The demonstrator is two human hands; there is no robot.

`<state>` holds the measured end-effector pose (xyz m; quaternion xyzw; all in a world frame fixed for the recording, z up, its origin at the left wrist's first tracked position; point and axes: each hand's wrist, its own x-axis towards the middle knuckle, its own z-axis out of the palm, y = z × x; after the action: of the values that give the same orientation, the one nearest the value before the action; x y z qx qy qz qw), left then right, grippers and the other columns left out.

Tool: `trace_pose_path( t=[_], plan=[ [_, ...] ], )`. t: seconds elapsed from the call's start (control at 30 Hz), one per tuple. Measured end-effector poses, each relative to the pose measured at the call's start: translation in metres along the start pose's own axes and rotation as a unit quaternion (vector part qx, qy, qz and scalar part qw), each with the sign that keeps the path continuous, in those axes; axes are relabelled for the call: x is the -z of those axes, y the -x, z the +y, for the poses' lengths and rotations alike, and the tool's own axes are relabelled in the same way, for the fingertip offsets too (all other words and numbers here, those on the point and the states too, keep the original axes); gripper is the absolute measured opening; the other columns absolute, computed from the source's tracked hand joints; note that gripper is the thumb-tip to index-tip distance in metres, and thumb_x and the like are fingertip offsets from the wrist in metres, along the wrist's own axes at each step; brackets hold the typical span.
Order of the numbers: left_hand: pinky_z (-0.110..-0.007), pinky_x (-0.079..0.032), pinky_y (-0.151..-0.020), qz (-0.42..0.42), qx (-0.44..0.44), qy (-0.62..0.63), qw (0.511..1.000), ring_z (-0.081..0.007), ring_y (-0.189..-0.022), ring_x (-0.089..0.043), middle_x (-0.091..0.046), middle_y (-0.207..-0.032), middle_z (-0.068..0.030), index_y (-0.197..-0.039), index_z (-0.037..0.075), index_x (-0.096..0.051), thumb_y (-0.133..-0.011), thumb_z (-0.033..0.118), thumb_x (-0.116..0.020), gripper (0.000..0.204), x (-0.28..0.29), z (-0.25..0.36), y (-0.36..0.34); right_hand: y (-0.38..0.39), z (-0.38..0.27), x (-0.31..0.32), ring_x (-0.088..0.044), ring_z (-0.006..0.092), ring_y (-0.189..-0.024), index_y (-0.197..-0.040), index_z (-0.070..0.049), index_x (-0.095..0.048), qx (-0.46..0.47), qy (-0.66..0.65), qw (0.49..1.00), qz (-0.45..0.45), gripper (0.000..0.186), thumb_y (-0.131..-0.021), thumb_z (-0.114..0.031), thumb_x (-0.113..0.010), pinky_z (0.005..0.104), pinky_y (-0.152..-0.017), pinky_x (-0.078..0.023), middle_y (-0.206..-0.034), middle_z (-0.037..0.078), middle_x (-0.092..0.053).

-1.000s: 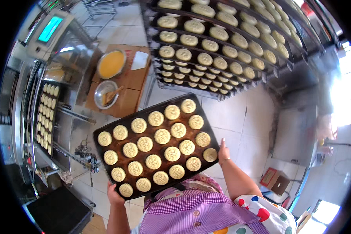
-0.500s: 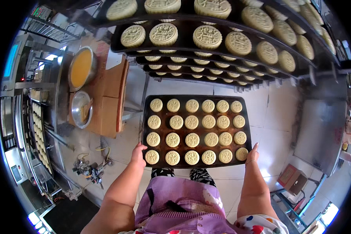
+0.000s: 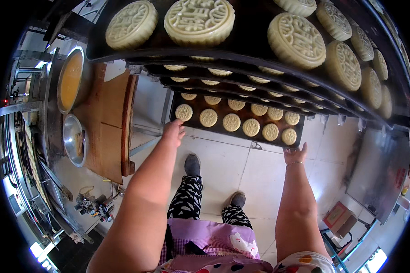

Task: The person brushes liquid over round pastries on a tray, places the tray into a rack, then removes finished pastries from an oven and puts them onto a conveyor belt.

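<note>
A dark baking tray carrying rows of pale, pattern-stamped mooncakes lies level, its far part hidden beneath the higher trays of a rack. My left hand grips its near left corner, fingers curled at the edge. At the near right corner, my right hand holds the edge with the thumb raised; its other fingers are partly hidden under the tray. Above, several more dark trays of mooncakes are stacked in the rack, the topmost closest to me.
On the left, a cardboard-covered stand holds a metal bowl of yellow liquid and a smaller metal bowl. A machine part sits low beside it. To the right are a metal cabinet and an open carton.
Both hands have moved forward with the tray, away from my body. Its far rows have passed under the rack's upper trays. The rack looks closer, and my feet now show.
</note>
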<state>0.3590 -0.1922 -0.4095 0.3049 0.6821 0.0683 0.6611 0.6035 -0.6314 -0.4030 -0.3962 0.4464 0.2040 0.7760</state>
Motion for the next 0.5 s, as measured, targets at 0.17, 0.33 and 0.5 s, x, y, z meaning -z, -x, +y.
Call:
trace_pose_path(
  t=[0.17, 0.33, 0.5],
  plan=[
    [-0.028, -0.044, -0.078, -0.187, -0.092, 0.175, 0.962, -0.0142, -0.079, -0.054, -0.056, -0.085, -0.0013, -0.092, 0.011, -0.055, -0.078, 0.001, -0.06, 0.018, -0.028, 0.018, -0.027, -0.011, 0.008, -0.056, -0.038, 0.0334, -0.128, -0.128, -0.007, -0.044, -0.014, -0.02, 0.995, -0.1, 0.051, -0.082, -0.026, -0.052, 0.0432, -0.1, -0.036, -0.131, 0.009, -0.05],
    [-0.033, -0.025, -0.109, -0.228, -0.175, -0.103, 0.952, -0.0201, -0.135, -0.031, -0.031, -0.148, -0.0104, -0.143, 0.005, -0.028, -0.083, 0.002, -0.052, 0.064, -0.024, 0.008, 0.042, 0.031, 0.019, -0.061, -0.032, 0.0255, -0.134, -0.139, -0.014, -0.037, -0.022, 0.146, 0.946, -0.289, 0.056, -0.086, -0.03, -0.046, 0.0405, -0.107, -0.022, -0.147, 0.0, -0.036],
    [-0.033, -0.035, -0.103, -0.29, -0.14, -0.39, 0.863, -0.0245, -0.125, -0.045, -0.046, -0.135, -0.0182, -0.133, -0.004, -0.04, -0.081, -0.001, -0.051, 0.053, 0.091, -0.082, 0.144, 0.124, 0.057, 0.03, -0.055, 0.022, -0.109, -0.129, -0.015, -0.049, -0.112, 0.365, 0.91, -0.161, 0.043, -0.091, -0.034, -0.049, 0.036, -0.082, -0.046, -0.13, 0.004, -0.054]
  ],
)
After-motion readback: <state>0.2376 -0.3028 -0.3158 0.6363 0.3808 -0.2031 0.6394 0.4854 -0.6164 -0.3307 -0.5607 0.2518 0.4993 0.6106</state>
